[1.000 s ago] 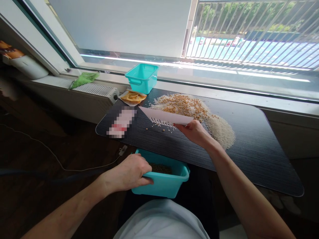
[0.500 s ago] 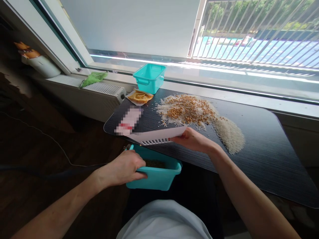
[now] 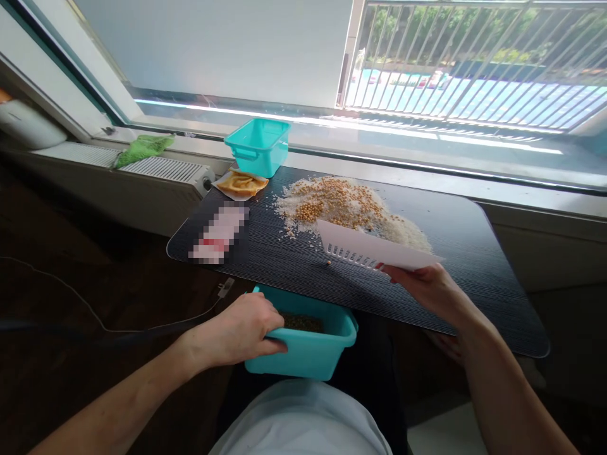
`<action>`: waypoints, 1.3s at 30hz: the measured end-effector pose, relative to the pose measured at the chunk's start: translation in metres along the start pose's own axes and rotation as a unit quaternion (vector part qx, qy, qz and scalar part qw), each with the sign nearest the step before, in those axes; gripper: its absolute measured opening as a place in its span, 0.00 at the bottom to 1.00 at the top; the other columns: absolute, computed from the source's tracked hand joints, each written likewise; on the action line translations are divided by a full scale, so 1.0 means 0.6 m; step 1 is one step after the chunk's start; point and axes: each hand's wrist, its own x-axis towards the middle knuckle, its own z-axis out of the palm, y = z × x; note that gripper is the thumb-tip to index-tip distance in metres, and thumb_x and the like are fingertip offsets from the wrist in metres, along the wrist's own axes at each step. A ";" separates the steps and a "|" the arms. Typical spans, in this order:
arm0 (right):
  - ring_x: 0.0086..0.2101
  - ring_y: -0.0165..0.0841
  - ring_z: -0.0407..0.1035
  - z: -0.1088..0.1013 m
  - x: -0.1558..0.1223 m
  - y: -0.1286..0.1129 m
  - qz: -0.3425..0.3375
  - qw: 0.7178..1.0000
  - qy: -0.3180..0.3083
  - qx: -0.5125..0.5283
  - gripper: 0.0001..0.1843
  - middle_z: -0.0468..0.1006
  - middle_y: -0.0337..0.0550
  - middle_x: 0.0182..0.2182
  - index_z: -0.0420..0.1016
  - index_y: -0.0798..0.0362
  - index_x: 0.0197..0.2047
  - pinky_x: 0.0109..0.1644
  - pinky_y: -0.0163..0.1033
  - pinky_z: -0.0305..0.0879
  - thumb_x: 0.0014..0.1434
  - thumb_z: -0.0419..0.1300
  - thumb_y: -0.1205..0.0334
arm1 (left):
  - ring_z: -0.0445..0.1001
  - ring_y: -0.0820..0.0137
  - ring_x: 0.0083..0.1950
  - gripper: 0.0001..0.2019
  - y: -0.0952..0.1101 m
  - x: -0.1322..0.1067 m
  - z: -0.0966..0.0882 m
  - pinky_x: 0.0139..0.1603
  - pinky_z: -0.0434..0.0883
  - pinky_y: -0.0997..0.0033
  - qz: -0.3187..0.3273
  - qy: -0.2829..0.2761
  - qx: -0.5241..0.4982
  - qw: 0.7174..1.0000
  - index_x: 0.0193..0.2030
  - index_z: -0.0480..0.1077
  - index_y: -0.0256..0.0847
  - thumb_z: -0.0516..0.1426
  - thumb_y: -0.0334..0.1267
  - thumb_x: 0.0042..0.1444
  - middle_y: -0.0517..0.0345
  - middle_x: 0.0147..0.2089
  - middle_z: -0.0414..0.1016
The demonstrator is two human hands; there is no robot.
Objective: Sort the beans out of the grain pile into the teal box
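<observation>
My left hand (image 3: 256, 325) grips the near left rim of a turquoise plastic bin (image 3: 303, 354) held below the table's front edge. Dark, grainy stuff (image 3: 301, 322) lies in the bottom of this bin. My right hand (image 3: 424, 281) is closed on a white slotted sheet (image 3: 370, 246), tilted over the front part of the table. A heap of white rice-like grains mixed with round yellow-brown peas or chickpeas (image 3: 332, 199) spreads behind the sheet, which hides part of it. One loose round grain (image 3: 329, 262) sits just below the sheet's slots.
On the dark table (image 3: 493, 303), a second turquoise bin (image 3: 258, 151) stands at the back left beside a packet (image 3: 241, 184). A blurred pale card (image 3: 220, 234) lies at the left. A radiator (image 3: 165, 174) with a green cloth (image 3: 145, 150) borders the window; a white cable plug (image 3: 226, 287) hangs near the table edge.
My right hand has carried the slotted sheet rightward, from above the lower bin to in front of the grain heap. My left hand keeps its grip on the bin. The view has shifted right.
</observation>
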 end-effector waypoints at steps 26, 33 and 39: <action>0.32 0.35 0.70 0.094 0.118 -0.048 -0.077 0.996 -0.036 -0.013 0.19 0.78 0.40 0.29 0.79 0.57 0.37 0.32 0.35 0.62 0.54 0.57 0.49 | 0.71 0.69 0.31 0.12 -0.008 -0.018 0.002 0.37 0.61 0.71 -0.031 -0.005 -0.008 0.999 0.23 0.69 0.39 0.62 0.42 0.53 0.62 0.26 0.73; 0.24 0.32 0.66 0.092 0.121 -0.064 -0.062 0.996 -0.055 -0.014 0.20 0.74 0.39 0.22 0.79 0.58 0.35 0.27 0.34 0.60 0.54 0.57 0.48 | 0.72 0.68 0.32 0.12 -0.010 -0.019 -0.001 0.39 0.62 0.70 -0.041 -0.008 -0.009 0.999 0.24 0.69 0.39 0.62 0.42 0.53 0.61 0.26 0.74; 0.24 0.33 0.66 0.099 0.135 -0.071 -0.071 0.995 -0.040 -0.049 0.19 0.74 0.39 0.20 0.79 0.58 0.32 0.27 0.35 0.59 0.54 0.57 0.49 | 0.72 0.67 0.33 0.12 -0.012 -0.022 -0.003 0.38 0.63 0.70 -0.047 -0.011 -0.002 0.999 0.24 0.70 0.39 0.61 0.42 0.53 0.61 0.27 0.74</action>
